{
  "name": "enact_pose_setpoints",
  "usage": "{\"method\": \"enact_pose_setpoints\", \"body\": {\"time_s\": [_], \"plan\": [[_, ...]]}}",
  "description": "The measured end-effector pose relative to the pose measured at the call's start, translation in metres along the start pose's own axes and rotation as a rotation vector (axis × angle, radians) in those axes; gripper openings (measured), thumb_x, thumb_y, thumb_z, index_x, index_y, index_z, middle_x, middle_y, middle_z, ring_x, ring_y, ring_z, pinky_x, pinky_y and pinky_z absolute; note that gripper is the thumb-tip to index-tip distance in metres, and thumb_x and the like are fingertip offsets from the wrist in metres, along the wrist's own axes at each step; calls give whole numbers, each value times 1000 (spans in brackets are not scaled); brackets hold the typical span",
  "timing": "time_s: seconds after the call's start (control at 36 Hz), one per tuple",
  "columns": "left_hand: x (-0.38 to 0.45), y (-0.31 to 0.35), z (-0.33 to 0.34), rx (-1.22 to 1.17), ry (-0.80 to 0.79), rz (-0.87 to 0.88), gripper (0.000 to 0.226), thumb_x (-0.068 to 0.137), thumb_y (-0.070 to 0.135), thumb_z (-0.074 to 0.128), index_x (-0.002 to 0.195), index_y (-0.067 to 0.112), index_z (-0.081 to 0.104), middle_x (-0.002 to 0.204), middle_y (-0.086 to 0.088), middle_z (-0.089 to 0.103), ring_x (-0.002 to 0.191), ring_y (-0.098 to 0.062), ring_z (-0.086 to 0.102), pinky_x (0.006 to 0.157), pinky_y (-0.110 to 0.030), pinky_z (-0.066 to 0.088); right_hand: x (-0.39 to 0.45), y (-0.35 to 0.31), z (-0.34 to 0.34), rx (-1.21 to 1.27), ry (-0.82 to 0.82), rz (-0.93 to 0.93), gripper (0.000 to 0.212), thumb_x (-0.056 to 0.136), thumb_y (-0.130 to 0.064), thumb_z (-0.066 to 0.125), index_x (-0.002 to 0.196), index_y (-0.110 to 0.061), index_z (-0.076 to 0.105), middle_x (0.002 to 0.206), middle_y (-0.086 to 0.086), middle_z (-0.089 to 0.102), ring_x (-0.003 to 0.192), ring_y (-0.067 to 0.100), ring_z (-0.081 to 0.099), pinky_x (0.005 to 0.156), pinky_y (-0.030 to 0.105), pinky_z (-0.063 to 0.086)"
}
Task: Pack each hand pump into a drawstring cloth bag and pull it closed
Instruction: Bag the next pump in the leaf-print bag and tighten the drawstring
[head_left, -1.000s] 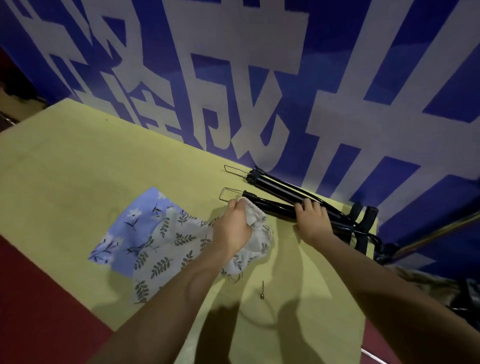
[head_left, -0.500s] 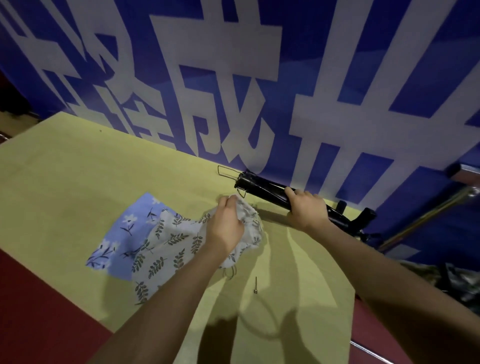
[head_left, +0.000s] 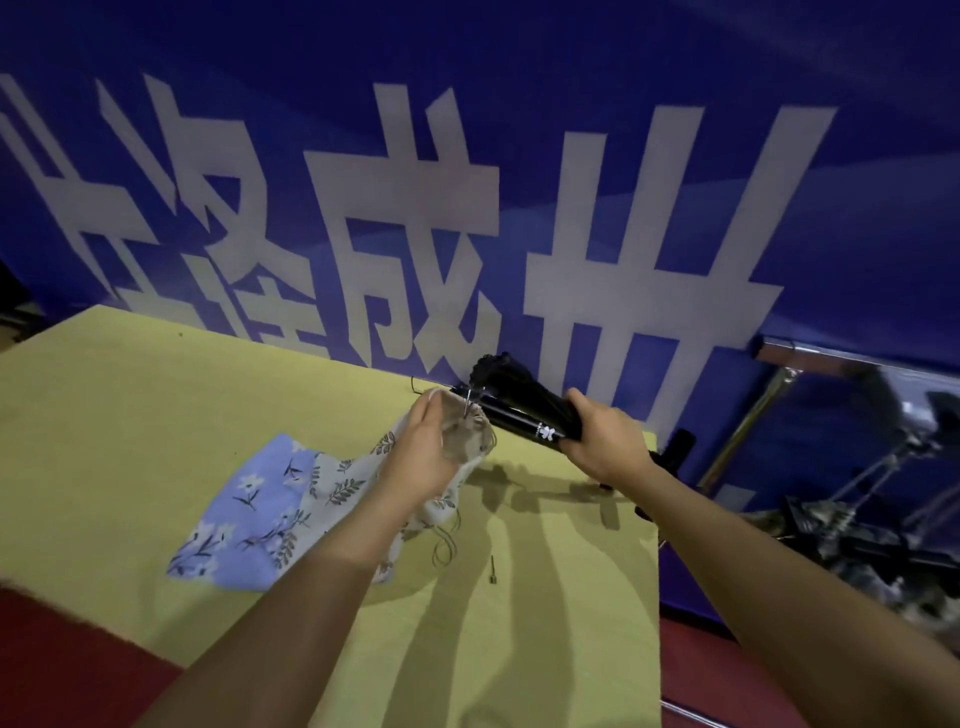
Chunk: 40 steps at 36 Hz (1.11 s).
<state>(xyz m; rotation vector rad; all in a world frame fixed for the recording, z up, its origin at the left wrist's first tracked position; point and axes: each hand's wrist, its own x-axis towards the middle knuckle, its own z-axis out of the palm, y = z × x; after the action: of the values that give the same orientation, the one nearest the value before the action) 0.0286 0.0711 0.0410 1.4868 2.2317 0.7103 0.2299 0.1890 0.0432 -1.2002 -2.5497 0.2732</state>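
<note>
A: How is the hand pump (head_left: 524, 415) held?

B: It is gripped by the right hand (head_left: 602, 441), whose fingers are curled around the black barrel. The pump is lifted off the desk (head_left: 156, 415) and tilted, with its far end pointed left toward the leaf-print bag (head_left: 358, 483).

A: And the left hand (head_left: 426, 452)?

B: The rim of the leaf-print bag is pinched by it, so the mouth is held up and spread just beside the pump's end. A thin metal part at that end is seen at the bag's opening; whether it is already inside cannot be told.

A: What else is laid out?

B: A blue flowered bag (head_left: 244, 514) is spread flat on the yellow desk, partly covered by the leaf-print one. A loose drawstring (head_left: 447, 545) is trailed below the left wrist, and a small needle nozzle (head_left: 492, 570) is left nearby on the desk. A second black pump (head_left: 675, 452) is partly seen behind the right wrist. A blue banner (head_left: 467, 208) with large white characters is hung behind.
</note>
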Motion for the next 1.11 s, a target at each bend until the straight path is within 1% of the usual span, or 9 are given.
{"method": "enact_pose_setpoints", "body": {"time_s": [0.14, 0.39, 0.53, 0.58, 0.64, 0.75, 0.86, 1.03, 1.11], "plan": [[-13, 2, -11, -46, -14, 56, 99, 80, 23, 73, 151, 21, 4, 159, 11, -2, 146, -17, 12, 105, -25, 35, -20, -14, 2, -51, -103, -25, 35, 84, -22, 57, 117, -20, 46, 104, 6, 66, 90, 31, 60, 71, 34, 43], [-35, -3, -17, 33, 15, 64, 99, 82, 22, 70, 152, 21, 0, 158, 14, -4, 139, -19, 30, 95, -29, 48, -27, -44, 10, -266, -225, -40, 43, 85, -13, 52, 127, -19, 44, 105, 6, 65, 95, 28, 61, 74, 32, 42], [-46, -5, -25, 109, 81, 56, 93, 84, 8, 64, 152, 18, 0, 158, 13, -6, 138, -21, 33, 92, -37, 51, -28, -56, 12, -361, -267, -95, 35, 85, -12, 52, 119, -18, 48, 102, 5, 65, 94, 26, 61, 77, 34, 42], [-50, -1, -26, 149, 70, 78, 94, 83, 0, 61, 152, 19, -1, 158, 15, -6, 135, -21, 37, 80, -30, 50, -29, -62, 14, -423, -263, -137, 32, 85, -11, 52, 117, -16, 49, 105, 6, 65, 96, 27, 60, 84, 35, 43], [-52, 3, -24, 200, 46, 105, 95, 81, -4, 59, 152, 19, -1, 158, 16, -7, 126, -22, 45, 71, -29, 47, -29, -68, 14, -486, -243, -178, 32, 85, -11, 54, 117, -13, 48, 108, 8, 64, 99, 29, 60, 87, 36, 43], [-54, 8, -14, 347, 2, 151, 88, 82, -1, 60, 151, 14, 8, 157, 5, 5, 123, -26, 45, 86, -36, 49, -26, -82, 14, -538, -180, -261, 37, 88, -12, 55, 123, -9, 44, 119, 11, 60, 111, 29, 56, 97, 37, 38], [-54, 14, -10, 419, -2, 166, 71, 83, -1, 59, 144, 10, 24, 142, -6, 29, 116, -28, 46, 86, -37, 47, -25, -89, 5, -607, -64, -371, 32, 90, -9, 50, 121, -6, 46, 118, 14, 59, 109, 30, 55, 97, 37, 37], [-53, 29, -14, 771, 127, 199, 33, 90, 22, 53, 119, 8, 46, 120, -10, 49, 105, -27, 53, 85, -34, 44, -26, -99, -14, -676, 59, -527, 24, 77, -15, 68, 98, -9, 59, 89, 6, 65, 83, 24, 61, 82, 33, 41], [-51, 31, -18, 852, 149, 188, 29, 82, 34, 65, 100, 13, 57, 99, -5, 59, 87, -21, 61, 70, -30, 47, -22, -97, -15, -643, 238, -622, 21, 63, -16, 77, 78, -15, 63, 70, 0, 63, 66, 19, 60, 71, 30, 44]]}}
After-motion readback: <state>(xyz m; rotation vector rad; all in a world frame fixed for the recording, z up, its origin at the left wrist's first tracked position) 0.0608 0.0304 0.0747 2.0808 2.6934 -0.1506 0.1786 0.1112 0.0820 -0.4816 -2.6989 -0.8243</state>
